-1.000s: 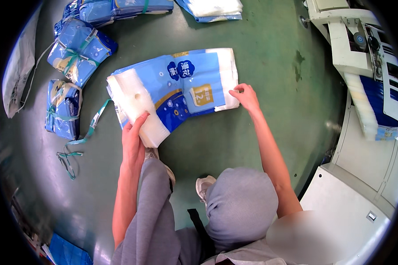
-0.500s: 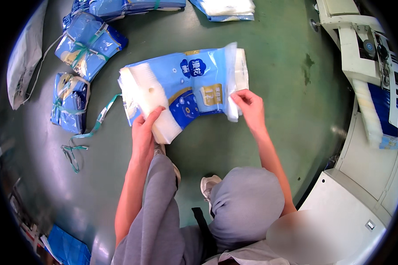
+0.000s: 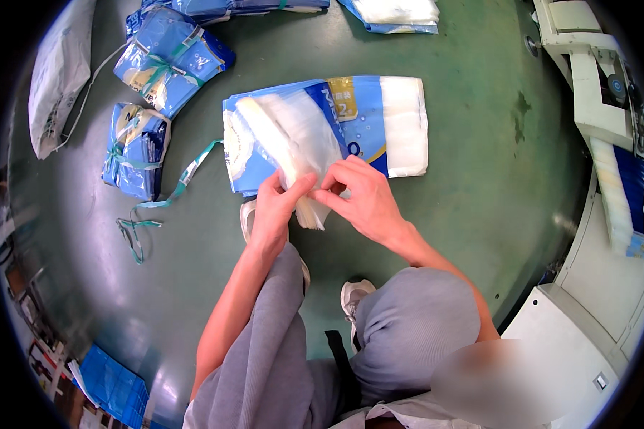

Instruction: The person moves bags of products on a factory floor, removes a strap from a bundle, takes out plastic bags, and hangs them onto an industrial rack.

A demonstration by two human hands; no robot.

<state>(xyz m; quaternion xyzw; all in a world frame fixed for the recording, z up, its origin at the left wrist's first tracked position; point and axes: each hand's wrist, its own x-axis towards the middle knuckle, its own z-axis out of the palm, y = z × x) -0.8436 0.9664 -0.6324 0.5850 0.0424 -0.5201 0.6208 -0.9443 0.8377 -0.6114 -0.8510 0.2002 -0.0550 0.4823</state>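
A stack of printed plastic packaging bags (image 3: pixel 406 127), blue with a white band at the right end, lies on the floor in front of me. Over its left part some translucent whitish plastic bags (image 3: pixel 311 136) are folded across, their layered lower end sticking out toward me. My left hand (image 3: pixel 273 214) is closed on that lower end, thumb on top. Close beside it, my right hand (image 3: pixel 365 201) is curled with thumb and forefinger pinched at the translucent edge. What the folded fingers cover is hidden.
Two bundles of blue bags tied with green strap (image 3: pixel 170 61) (image 3: pixel 136 154) lie at the left. A loose green strap (image 3: pixel 186 179) trails from the stack. A white sack (image 3: pixel 61 79) is at far left, more bags (image 3: pixel 397 13) at the back, a blue crate (image 3: pixel 111 386) lower left, white machinery (image 3: pixel 601 93) right.
My right hand has come left, bringing the translucent bag edge over beside my left hand. The upper bags now fold leftward, uncovering another printed bag beneath. The whole view has shifted slightly.
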